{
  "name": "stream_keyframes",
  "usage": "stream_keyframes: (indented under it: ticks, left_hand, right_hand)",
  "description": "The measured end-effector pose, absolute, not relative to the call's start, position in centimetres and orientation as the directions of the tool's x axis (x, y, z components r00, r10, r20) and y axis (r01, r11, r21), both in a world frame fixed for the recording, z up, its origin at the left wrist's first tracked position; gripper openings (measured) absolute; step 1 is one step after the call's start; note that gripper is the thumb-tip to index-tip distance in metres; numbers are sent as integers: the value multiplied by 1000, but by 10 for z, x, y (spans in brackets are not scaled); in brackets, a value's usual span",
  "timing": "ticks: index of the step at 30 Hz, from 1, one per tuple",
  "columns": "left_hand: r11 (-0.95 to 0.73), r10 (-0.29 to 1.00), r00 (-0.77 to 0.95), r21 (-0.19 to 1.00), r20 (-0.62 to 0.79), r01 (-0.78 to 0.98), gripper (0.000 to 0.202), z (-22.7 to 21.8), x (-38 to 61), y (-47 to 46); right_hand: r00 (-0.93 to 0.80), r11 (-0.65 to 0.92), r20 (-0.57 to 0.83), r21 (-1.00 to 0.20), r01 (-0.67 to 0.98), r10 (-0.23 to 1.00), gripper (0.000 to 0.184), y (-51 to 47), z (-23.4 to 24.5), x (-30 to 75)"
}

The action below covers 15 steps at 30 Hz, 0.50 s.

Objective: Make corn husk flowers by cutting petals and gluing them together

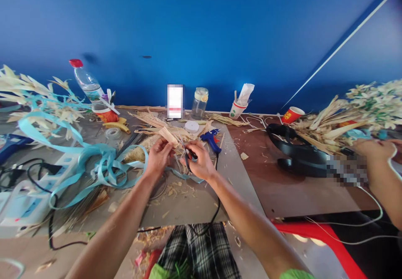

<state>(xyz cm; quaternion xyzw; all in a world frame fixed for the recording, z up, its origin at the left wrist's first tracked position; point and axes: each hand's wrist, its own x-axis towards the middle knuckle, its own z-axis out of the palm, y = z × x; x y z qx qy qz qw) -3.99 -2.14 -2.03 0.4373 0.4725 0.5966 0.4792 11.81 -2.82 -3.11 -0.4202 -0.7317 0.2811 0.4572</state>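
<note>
My left hand (pixel 159 155) pinches a pale, flat piece of dried husk (pixel 168 136) near the middle of the table. Close beside it, my right hand (pixel 199 160) is wrapped round the dark handles of a pair of scissors (pixel 187 155), whose blades point up and away near the husk's right edge. A blue glue gun (pixel 212 140) lies just beyond my right hand. Behind my hands are dried husk strips (pixel 147 120) and a white round roll (pixel 191 126). Light blue ribbon (pixel 109 166) is heaped in loops left of my left hand.
At the back stand a bright phone (pixel 175 101), a glass jar (pixel 200 103) and a paper cup (pixel 238 109). A white power strip (pixel 40 191) with cables lies left. On the right are a black headset-like strap (pixel 298 157), a red cup (pixel 292 114) and another person's hand (pixel 375 149).
</note>
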Motion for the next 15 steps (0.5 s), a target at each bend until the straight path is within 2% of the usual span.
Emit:
stream_keyframes:
  ticks: [8, 15]
  left_hand:
    - [-114, 977, -201, 971, 71, -210, 23, -26, -42, -18]
    - [-117, 977, -196, 975, 80, -188, 25, -26, -41, -17]
  right_hand:
    - [-294, 510, 419, -743, 433, 859, 35, -30, -35, 116]
    - [-320, 522, 414, -720, 458, 852, 32, -32, -30, 115]
